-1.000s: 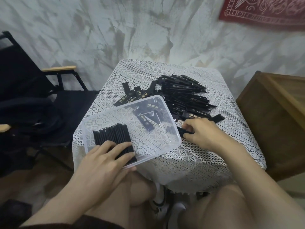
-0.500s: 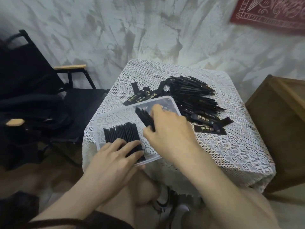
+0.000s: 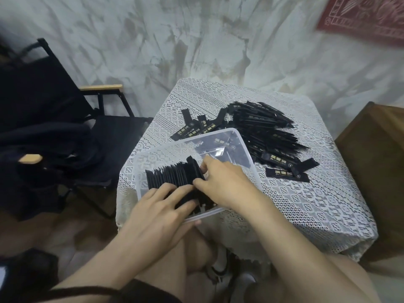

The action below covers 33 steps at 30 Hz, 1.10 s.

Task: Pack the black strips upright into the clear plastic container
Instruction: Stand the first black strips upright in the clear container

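Observation:
A clear plastic container (image 3: pixel 244 147) lies tilted over the near left edge of the lace-covered table (image 3: pixel 306 204). Inside it a row of black strips (image 3: pixel 172 173) stands on edge. My left hand (image 3: pixel 159 213) lies over the near end of that row with straight fingers, its thumb under the container's rim. My right hand (image 3: pixel 225 182) pinches a small bundle of black strips at the right end of the row, setting them against the others. A big loose pile of black strips (image 3: pixel 264 132) lies on the table beyond the container.
A black folding chair (image 3: pixel 65 119) with wooden armrests and dark clothing on it stands at the left. A brown wooden box (image 3: pixel 376 162) stands close to the table's right side. My bare knees are below the table edge.
My right hand took strips from the pile, carried them left over the container and lowered them against the right end of the standing row. The left hand has stayed on the row.

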Tool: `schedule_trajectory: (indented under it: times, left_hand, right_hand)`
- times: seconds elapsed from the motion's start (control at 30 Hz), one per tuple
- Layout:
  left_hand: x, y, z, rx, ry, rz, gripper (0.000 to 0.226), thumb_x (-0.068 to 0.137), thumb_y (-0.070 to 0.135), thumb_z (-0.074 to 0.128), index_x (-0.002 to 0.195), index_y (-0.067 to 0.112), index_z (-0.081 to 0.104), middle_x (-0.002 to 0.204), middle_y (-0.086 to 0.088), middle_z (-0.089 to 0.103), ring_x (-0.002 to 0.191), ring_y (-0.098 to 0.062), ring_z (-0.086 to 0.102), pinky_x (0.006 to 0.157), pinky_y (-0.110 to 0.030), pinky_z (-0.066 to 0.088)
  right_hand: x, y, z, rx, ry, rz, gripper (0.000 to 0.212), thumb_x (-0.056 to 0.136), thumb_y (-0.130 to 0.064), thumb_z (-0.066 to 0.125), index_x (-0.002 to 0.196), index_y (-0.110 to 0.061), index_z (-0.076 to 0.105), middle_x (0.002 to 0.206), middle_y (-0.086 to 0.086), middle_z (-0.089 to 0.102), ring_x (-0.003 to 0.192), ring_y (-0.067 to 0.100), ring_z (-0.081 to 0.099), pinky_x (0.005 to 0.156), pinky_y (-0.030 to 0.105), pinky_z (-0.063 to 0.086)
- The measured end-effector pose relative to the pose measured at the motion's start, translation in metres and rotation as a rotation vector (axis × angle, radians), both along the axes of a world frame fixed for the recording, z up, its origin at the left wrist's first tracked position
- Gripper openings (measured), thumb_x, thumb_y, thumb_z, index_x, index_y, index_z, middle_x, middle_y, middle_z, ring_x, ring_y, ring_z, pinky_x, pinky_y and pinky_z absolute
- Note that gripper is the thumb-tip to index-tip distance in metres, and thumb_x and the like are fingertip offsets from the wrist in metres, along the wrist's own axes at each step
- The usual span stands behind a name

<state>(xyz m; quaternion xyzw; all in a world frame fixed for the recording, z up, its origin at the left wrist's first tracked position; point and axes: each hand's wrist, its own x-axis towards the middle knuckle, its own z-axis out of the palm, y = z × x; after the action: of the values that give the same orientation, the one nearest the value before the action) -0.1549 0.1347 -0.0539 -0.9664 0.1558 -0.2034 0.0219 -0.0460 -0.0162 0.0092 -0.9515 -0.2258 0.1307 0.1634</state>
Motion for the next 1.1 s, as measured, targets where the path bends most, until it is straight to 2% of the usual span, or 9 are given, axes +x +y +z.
schedule_trajectory:
  times: [0.13,0.3,0.4,0.47,0.6,0.83,1.1]
  left_hand:
    - [0.001,0.001,0.001,0.008,0.036,0.029,0.045,0.097,0.059,0.044,0.112,0.028,0.073,0.136,-0.003,0.061,0.103,-0.026,0.059,0.075,-0.039,0.052]
    - [0.002,0.000,0.002,0.021,0.045,0.041,0.051,0.097,0.060,0.042,0.124,0.026,0.069,0.134,-0.001,0.065,0.102,-0.026,0.061,0.075,-0.039,0.051]
    - [0.002,0.000,0.002,0.019,0.045,0.049,0.056,0.097,0.061,0.042,0.132,0.024,0.065,0.134,0.000,0.065,0.103,-0.026,0.061,0.076,-0.039,0.052]
    - [0.002,0.001,0.001,0.024,0.056,0.049,0.058,0.098,0.061,0.041,0.136,0.023,0.064,0.134,0.000,0.065,0.104,-0.026,0.060,0.077,-0.039,0.052]
    - [0.002,0.000,0.002,0.041,0.079,0.056,0.059,0.097,0.062,0.040,0.132,0.022,0.067,0.137,-0.002,0.061,0.105,-0.026,0.059,0.077,-0.040,0.051]
    - [0.000,0.000,0.001,0.087,0.074,0.037,0.058,0.094,0.059,0.042,0.129,0.020,0.068,0.139,-0.006,0.061,0.106,-0.030,0.060,0.078,-0.042,0.052]
    - [-0.008,-0.004,0.001,0.013,0.041,-0.004,0.050,0.091,0.047,0.046,0.126,0.020,0.069,0.138,-0.002,0.063,0.114,-0.029,0.062,0.085,-0.042,0.052]
  right_hand:
    - [0.001,-0.006,0.001,0.024,0.002,0.014,0.024,0.098,-0.040,0.053,0.117,-0.025,0.056,0.111,0.007,0.070,0.107,0.035,0.061,0.089,0.041,0.051]
    - [0.002,-0.009,0.002,0.047,0.024,0.040,0.023,0.102,-0.031,0.055,0.124,-0.024,0.060,0.117,0.006,0.070,0.110,0.032,0.062,0.087,0.036,0.048]
    - [0.004,-0.006,-0.001,0.058,0.056,0.032,0.014,0.100,-0.032,0.059,0.112,-0.024,0.061,0.112,0.006,0.068,0.104,0.032,0.063,0.081,0.034,0.048]
    - [0.007,-0.005,-0.004,0.071,0.057,0.022,0.009,0.098,-0.033,0.062,0.103,-0.026,0.060,0.107,0.006,0.069,0.100,0.032,0.066,0.084,0.035,0.052]
    - [0.009,-0.008,-0.010,0.104,0.099,-0.002,0.010,0.096,-0.033,0.063,0.105,-0.028,0.060,0.108,0.006,0.069,0.099,0.032,0.068,0.089,0.043,0.057]
    - [0.008,-0.012,-0.019,0.170,0.164,-0.054,0.018,0.091,-0.034,0.070,0.106,-0.033,0.060,0.104,0.003,0.071,0.099,0.030,0.069,0.090,0.043,0.057]
    - [0.008,-0.012,-0.020,0.196,0.200,-0.071,0.018,0.090,-0.033,0.072,0.104,-0.033,0.059,0.100,0.003,0.071,0.093,0.028,0.070,0.086,0.047,0.058]
